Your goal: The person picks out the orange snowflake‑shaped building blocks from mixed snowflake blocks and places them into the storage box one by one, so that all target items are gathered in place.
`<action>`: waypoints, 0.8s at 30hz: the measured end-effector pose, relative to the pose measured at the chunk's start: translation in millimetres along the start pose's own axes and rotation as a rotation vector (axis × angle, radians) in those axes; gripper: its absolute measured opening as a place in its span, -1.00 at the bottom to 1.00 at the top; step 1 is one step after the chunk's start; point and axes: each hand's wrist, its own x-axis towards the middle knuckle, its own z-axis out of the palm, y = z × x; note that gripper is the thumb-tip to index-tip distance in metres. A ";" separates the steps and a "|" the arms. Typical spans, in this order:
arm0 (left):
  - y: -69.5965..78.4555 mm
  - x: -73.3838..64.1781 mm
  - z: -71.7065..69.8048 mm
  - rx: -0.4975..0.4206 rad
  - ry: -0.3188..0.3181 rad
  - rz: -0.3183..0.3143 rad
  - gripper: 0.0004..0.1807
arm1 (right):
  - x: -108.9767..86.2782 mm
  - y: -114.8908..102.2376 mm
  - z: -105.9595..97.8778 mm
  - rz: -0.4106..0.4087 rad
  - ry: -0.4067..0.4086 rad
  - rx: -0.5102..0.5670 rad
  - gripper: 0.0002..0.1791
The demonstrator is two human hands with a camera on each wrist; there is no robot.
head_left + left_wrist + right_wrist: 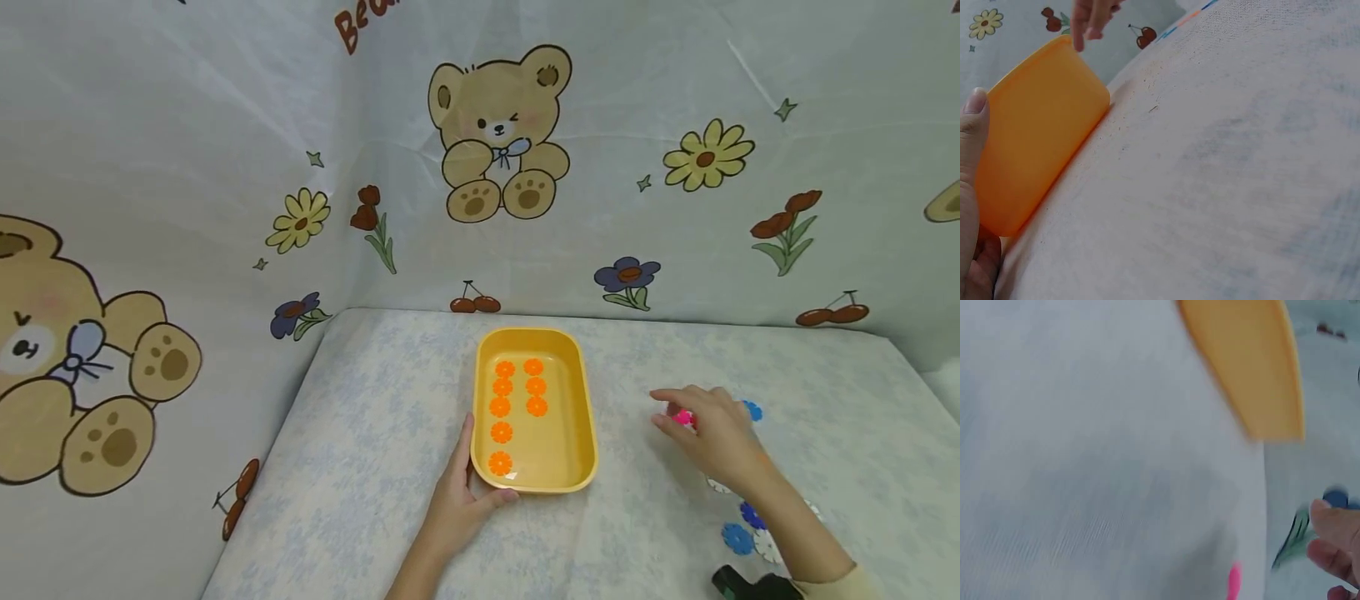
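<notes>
A yellow plastic tray (570,417) sits on the cloth-covered table. Inside it, orange flower-shaped discs (501,432) lie in two columns on its left half. My left hand (457,504) holds the tray's near left corner, thumb along the front wall and fingers up the left side; the left wrist view shows the thumb (974,112) against the tray wall. To the right, my right hand (716,437) hovers with fingers extended near pink flower-shaped discs (683,417), partly hidden beneath it. No disc shows between its fingers in the right wrist view.
Blue discs (737,538), a dark blue disc (752,515) and white discs (767,547) lie beside and under the right forearm. A black wrist device (753,585) is at the right wrist. A bear-print cloth (637,83) hangs behind the table and at its left.
</notes>
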 end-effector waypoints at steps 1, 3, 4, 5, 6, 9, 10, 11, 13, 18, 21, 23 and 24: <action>-0.3 0.0 -0.1 -0.001 0.003 -0.003 0.26 | -5.6 13.4 -3.1 0.028 -0.020 -0.028 -0.53; -0.9 0.1 0.0 -0.005 0.005 -0.004 0.26 | -16.6 39.6 -8.8 0.099 -0.075 -0.071 -0.47; -1.1 0.2 0.1 -0.011 0.006 -0.007 0.26 | -21.5 51.7 -11.7 0.142 -0.108 -0.093 -0.43; -1.0 0.2 0.1 -0.014 0.006 -0.007 0.26 | -25.9 62.8 -14.3 0.186 -0.144 -0.111 -0.39; -1.1 0.4 0.3 -0.020 0.005 -0.010 0.26 | -29.9 73.8 -16.3 0.223 -0.173 -0.124 -0.36; -1.2 0.9 0.6 -0.027 0.004 -0.007 0.26 | -40.0 99.0 -19.7 0.305 -0.242 -0.148 -0.25; -1.2 1.0 0.5 -0.028 0.005 -0.006 0.26 | -42.5 104.8 -19.8 0.319 -0.254 -0.152 -0.22; -1.2 1.1 0.4 -0.029 0.006 -0.005 0.26 | -44.9 109.7 -19.1 0.324 -0.260 -0.151 -0.21; -1.6 1.2 0.3 -0.031 0.008 -0.007 0.26 | -48.5 115.9 -17.3 0.330 -0.259 -0.151 -0.22; -1.1 1.3 0.5 -0.032 0.000 -0.007 0.26 | -54.2 121.1 -14.0 0.351 -0.229 -0.134 -0.28; -0.5 1.3 0.9 -0.027 -0.004 -0.009 0.26 | -55.3 121.9 -13.7 0.357 -0.241 -0.113 -0.32; -0.6 1.3 1.1 -0.018 -0.002 -0.007 0.26 | -55.3 122.3 -13.5 0.355 -0.251 -0.096 -0.34; -0.6 1.2 1.2 -0.015 -0.002 -0.009 0.26 | -55.1 122.6 -13.4 0.352 -0.256 -0.085 -0.35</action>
